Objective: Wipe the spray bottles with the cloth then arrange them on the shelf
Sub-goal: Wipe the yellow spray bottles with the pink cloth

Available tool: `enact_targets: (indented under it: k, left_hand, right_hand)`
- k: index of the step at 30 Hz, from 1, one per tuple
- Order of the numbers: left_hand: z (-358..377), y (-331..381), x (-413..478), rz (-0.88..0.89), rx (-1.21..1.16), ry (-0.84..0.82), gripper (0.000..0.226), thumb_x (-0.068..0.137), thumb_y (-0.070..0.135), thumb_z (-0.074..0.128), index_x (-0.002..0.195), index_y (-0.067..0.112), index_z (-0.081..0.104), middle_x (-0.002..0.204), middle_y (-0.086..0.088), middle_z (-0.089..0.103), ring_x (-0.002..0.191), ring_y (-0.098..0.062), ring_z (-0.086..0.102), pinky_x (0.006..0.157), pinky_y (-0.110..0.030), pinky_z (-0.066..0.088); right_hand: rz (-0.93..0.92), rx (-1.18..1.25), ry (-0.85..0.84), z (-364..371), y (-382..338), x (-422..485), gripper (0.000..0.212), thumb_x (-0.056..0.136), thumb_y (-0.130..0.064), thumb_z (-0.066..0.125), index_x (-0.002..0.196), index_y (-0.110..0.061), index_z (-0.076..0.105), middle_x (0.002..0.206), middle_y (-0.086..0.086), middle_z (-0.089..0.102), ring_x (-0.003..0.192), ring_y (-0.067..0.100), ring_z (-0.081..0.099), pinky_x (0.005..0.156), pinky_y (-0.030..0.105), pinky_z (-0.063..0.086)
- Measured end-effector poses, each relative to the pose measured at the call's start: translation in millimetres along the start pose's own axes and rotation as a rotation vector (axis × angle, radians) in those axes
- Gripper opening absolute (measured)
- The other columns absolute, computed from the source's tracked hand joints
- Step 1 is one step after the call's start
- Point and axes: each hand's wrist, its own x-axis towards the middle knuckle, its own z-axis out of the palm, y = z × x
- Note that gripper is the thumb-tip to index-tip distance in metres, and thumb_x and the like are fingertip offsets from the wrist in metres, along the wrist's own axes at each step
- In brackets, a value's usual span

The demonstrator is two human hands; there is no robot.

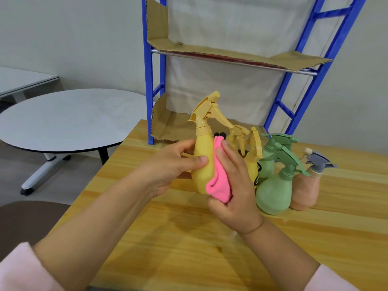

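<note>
Yellow spray bottles, three; green bottles (275,190), two; peach bottle (306,192), one. Held yellow bottle (201,164) at frame centre above tabletop (189,238), long axis near upright, nozzle toward upper right. Left hand (168,169) grips its body. Right hand (235,185) clutches pink cloth (218,185) against it. Blue shelf (149,80) behind.

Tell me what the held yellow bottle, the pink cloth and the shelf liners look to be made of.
The yellow spray bottle looks like opaque plastic, matte with a soft sheen, its trigger moulded. The pink cloth seems a fleecy, microfibre-like fabric: fuzzy surface, soft folds. The shelf liners are corrugated cardboard, brown and dull, with a ragged fluted edge.
</note>
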Motion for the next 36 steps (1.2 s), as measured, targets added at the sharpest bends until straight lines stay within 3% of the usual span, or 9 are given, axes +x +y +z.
enact_targets:
  k: [4, 8, 11, 15, 20, 24, 28, 32, 36]
  left_hand:
    - [3.8, -0.2, 2.5, -0.002, 0.042, 0.105, 0.052, 0.06, 0.027, 0.078, 0.11, 0.023, 0.063, 0.095, 0.002, 0.065, 0.078, -0.01, 0.066, 0.069, -0.028, 0.054]
    - [8.0, -4.1, 3.4, -0.001, 0.076, 0.145, 0.048, 0.067, 0.03, 0.076, 0.111, 0.023, 0.06, 0.094, 0.003, 0.063, 0.082, -0.012, 0.063, 0.074, -0.034, 0.053]
    - [7.2, 0.8, 4.4, 0.016, 0.095, 0.134, 0.019, 0.088, 0.033, 0.058, 0.104, 0.023, 0.062, 0.091, 0.006, 0.065, 0.083, -0.009, 0.06, 0.068, -0.027, 0.052]
    - [2.9, 6.9, 6.9, -0.001, 0.032, 0.054, 0.022, 0.09, 0.025, 0.056, 0.11, 0.021, 0.065, 0.096, 0.006, 0.071, 0.086, -0.006, 0.066, 0.068, -0.023, 0.053]
    - [3.2, 5.2, 9.4, 0.029, -0.036, 0.091, 0.021, 0.081, 0.016, 0.066, 0.101, 0.017, 0.067, 0.087, 0.004, 0.071, 0.078, -0.008, 0.068, 0.062, -0.023, 0.054]
    - [8.2, 1.8, 11.6, 0.073, -0.061, 0.215, 0.022, 0.076, 0.015, 0.073, 0.096, 0.017, 0.064, 0.07, 0.011, 0.067, 0.068, -0.005, 0.067, 0.056, -0.021, 0.052]
    - [13.0, -1.3, 12.9, 0.08, -0.138, 0.318, 0.024, 0.076, 0.019, 0.074, 0.098, 0.017, 0.065, 0.082, 0.005, 0.068, 0.071, -0.006, 0.067, 0.054, -0.023, 0.052]
    - [17.3, -3.6, 14.3, 0.14, -0.2, 0.425, 0.017, 0.08, 0.016, 0.071, 0.093, 0.02, 0.062, 0.084, 0.005, 0.064, 0.078, -0.01, 0.065, 0.053, -0.021, 0.051]
    - [17.6, -6.6, 13.0, 0.19, -0.223, 0.511, 0.023, 0.082, 0.018, 0.069, 0.101, 0.02, 0.058, 0.093, 0.004, 0.06, 0.092, -0.013, 0.063, 0.06, -0.024, 0.055]
  right_hand:
    - [-0.081, -0.12, -0.04, 1.5, 2.3, 0.4, 0.068, 0.079, -0.024, 0.063, 0.137, 0.0, 0.036, 0.148, 0.017, 0.03, 0.142, 0.038, 0.025, 0.116, 0.049, 0.025]
    - [-0.014, -0.21, -0.073, 2.5, 5.0, -1.9, 0.089, 0.074, -0.037, 0.076, 0.142, -0.005, 0.028, 0.15, 0.011, 0.023, 0.143, 0.03, 0.022, 0.117, 0.043, 0.022]
    - [0.033, -0.121, -0.042, -1.2, 3.3, -3.5, 0.09, 0.071, -0.034, 0.077, 0.143, -0.008, 0.029, 0.15, 0.008, 0.025, 0.143, 0.024, 0.024, 0.117, 0.036, 0.023]
    - [0.105, 0.01, -0.019, -2.3, -0.4, -3.4, 0.092, 0.066, -0.027, 0.078, 0.142, -0.007, 0.031, 0.148, 0.009, 0.031, 0.142, 0.016, 0.026, 0.116, 0.026, 0.023]
    - [-0.007, -0.083, 0.0, 1.9, -0.2, -2.3, 0.082, 0.066, -0.019, 0.073, 0.138, -0.002, 0.037, 0.147, 0.013, 0.032, 0.14, 0.028, 0.03, 0.114, 0.041, 0.029]
    - [-0.088, -0.242, -0.044, 5.2, 5.0, -1.2, 0.072, 0.079, -0.03, 0.068, 0.139, -0.008, 0.035, 0.149, 0.015, 0.029, 0.142, 0.035, 0.025, 0.115, 0.046, 0.026]
    - [-0.102, -0.351, -0.049, 7.2, 8.7, 0.7, 0.071, 0.084, -0.037, 0.066, 0.14, -0.009, 0.033, 0.15, 0.013, 0.029, 0.143, 0.035, 0.021, 0.115, 0.049, 0.026]
    - [0.12, -0.245, 0.033, 17.4, 1.3, -2.9, 0.076, 0.09, -0.053, 0.05, 0.147, -0.011, 0.022, 0.155, 0.01, 0.016, 0.146, 0.026, 0.011, 0.12, 0.039, 0.014]
    - [0.411, 0.079, 0.126, 29.0, -11.5, -2.2, 0.079, 0.093, -0.043, 0.048, 0.152, -0.015, 0.004, 0.157, 0.0, 0.002, 0.147, 0.009, 0.002, 0.119, 0.023, 0.008]
